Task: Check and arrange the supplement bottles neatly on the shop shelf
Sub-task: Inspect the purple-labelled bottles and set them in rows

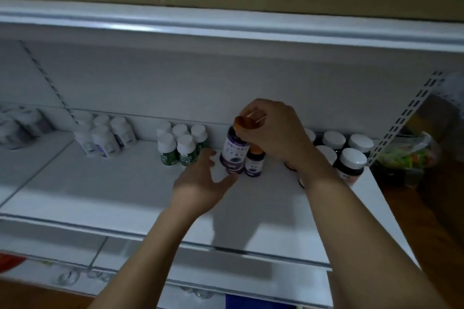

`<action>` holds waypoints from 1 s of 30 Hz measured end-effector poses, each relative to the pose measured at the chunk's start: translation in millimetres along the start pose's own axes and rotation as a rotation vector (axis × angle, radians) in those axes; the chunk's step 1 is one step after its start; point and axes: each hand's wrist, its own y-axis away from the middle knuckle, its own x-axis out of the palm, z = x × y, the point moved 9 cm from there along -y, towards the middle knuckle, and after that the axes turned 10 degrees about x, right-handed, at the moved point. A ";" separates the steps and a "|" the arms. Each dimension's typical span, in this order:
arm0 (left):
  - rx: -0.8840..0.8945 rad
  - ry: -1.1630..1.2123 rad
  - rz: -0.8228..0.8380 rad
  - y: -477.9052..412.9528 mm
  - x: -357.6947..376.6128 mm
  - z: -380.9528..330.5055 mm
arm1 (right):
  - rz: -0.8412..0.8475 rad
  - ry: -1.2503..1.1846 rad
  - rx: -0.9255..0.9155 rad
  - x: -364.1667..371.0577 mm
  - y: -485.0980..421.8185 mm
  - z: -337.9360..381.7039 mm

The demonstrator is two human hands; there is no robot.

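White shelf (113, 183), right fingers (253, 111) gripping purple bottle (234, 150), left fingers (207, 158) spread

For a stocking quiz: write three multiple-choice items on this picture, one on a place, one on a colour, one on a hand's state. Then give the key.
1. Where do the green-label bottles stand relative to the held bottle?
A. to its left
B. to its right
C. on the shelf above

2. What colour is the held bottle's cap?
A. white
B. orange
C. blue

3. How is the left hand?
A. gripping a cap
B. out of view
C. open, fingers spread

Key:
1 A, the green group is left of it on the same shelf.
2 B, orange shows under the right hand, which grips it.
3 C, its fingers are straight by the bottle's base and hold nothing.
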 end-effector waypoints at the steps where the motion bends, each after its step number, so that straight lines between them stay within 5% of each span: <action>1: -0.010 -0.103 0.047 -5.6 -3.1 2.8 | -0.014 0.043 -0.014 0.9 -13.1 4.9; 9: 0.042 -0.339 0.127 -29.7 -22.7 11.7 | -0.093 0.138 -0.058 34.4 -79.9 14.9; 22: 0.124 -0.310 0.152 -44.0 -20.3 22.1 | 0.002 0.565 0.273 96.8 -95.1 -63.7; 30: 0.165 -0.288 0.216 -46.6 -10.3 37.4 | -0.041 0.600 0.275 89.0 -83.6 -61.5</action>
